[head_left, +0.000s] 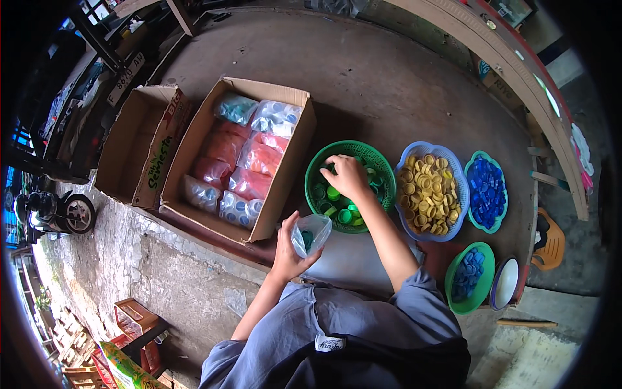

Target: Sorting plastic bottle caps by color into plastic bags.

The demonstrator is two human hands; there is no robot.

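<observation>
Head view: the left hand [290, 254], near the centre of the frame, grasps a clear plastic bag [319, 227] between thumb and fingers; a few dark green pieces show low in the bag. The right hand [348, 176], to the upper right of it, reaches into a green basket [353, 143] of green caps [333, 194], fingers curled; cannot tell whether they grip a cap. A lavender basket [401, 170] of yellow caps [431, 194] stands just beside it at right of centre, with small blue pieces [487, 191] in a teal basket farther right. At left of centre, a cardboard box [277, 211] on the surface [389, 91] holds filled bags [262, 154]. Risks, judged: the bag is thin and its mouth looks limp, so a loosened left grip could let it fold or tip and spill its pieces. Caps carried in a loose right grip could drop between basket and bag. The two baskets sit close; a careless sweep of the right forearm could knock yellow caps among the green.
</observation>
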